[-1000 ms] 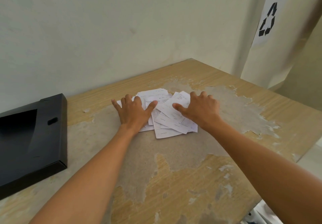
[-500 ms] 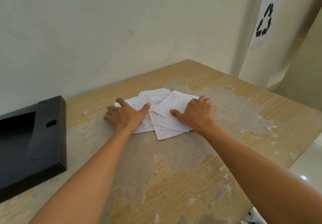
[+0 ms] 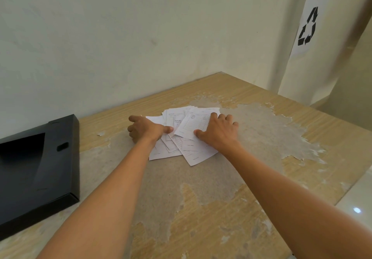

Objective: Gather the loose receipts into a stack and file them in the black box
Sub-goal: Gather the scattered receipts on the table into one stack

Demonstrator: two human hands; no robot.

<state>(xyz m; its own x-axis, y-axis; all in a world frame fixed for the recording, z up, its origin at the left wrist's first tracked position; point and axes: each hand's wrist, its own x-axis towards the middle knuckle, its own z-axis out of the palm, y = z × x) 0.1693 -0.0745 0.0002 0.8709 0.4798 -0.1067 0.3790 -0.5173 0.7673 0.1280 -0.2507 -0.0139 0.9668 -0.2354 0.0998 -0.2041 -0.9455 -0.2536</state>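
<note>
Receipts [image 3: 182, 136] lie in a loose, overlapping fan of white slips on the worn table [image 3: 201, 208], between the two hands and near the table's far edge by the wall [image 3: 120, 37]. The left hand [image 3: 146, 129] rests on the left side of the receipts with its fingers curled under toward the palm and its thumb extended rightward, the tip pressing on the paper; it encloses no slip that can be seen. The right hand [image 3: 218, 132] lies palm-down on the right side of the receipts, fingers loosely spread and bent over the far edge of the topmost slip, thumb flat on the paper toward the centre. Whether either hand pinches a slip or only presses on it cannot be told. The black box [image 3: 40, 164] lies open on the table well to the left of the receipts, apart from them. A sheet bearing a recycling symbol [image 3: 308, 28] hangs on a surface beyond and to the right of the receipts.
</note>
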